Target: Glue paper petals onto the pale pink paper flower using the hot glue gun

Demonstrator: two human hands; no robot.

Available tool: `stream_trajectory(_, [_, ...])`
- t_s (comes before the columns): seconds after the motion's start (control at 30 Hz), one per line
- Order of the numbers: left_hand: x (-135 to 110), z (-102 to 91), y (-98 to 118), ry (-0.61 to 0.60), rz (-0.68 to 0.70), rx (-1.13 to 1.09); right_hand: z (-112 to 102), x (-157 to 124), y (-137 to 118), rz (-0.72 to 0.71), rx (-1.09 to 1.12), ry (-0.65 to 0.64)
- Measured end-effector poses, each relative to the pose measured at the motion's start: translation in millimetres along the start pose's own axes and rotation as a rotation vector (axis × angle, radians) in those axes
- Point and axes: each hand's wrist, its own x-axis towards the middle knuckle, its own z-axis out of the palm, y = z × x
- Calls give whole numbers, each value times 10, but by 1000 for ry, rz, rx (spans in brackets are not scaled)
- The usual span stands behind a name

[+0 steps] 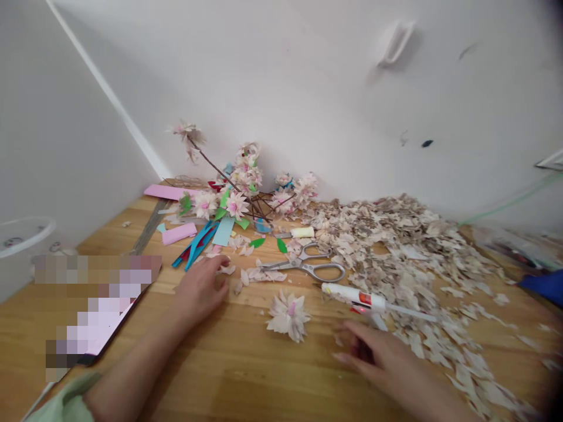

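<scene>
While my fingers (352, 343) lie open and empty on the tabletop (220, 375) | left hand (200, 291) by loose petals (253, 275) | right hand (373, 360) by glue gun (352, 296) | paper blossom (288, 316): light, fragile, pinch its base

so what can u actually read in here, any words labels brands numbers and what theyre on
No word, brand or number can be read clearly.
On the white glue gun: a red and white label, too small and blurred to read.
On the clear plastic tub: dark marks by the rim, too blurred to read.
On the pixelated flat item: blurred out, unreadable.
</scene>
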Motion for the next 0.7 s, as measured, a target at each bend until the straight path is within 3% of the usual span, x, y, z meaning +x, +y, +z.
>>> stream_trajectory(0.13, [13, 33, 50, -26, -4, 26, -142, -151, 294, 228, -110, -79])
stream_trajectory(0.23, [40, 56, 39, -22, -26, 31, -217, -166, 458, 331, -179, -5])
stream_trajectory(0.4, [75, 100, -34, 10, -76, -2, -219, -15, 562, 261, -235, 255])
stream_trajectory(0.7, [75, 68, -87, 100, -210, -217, -168, 292, 465, 210, -122, 336])
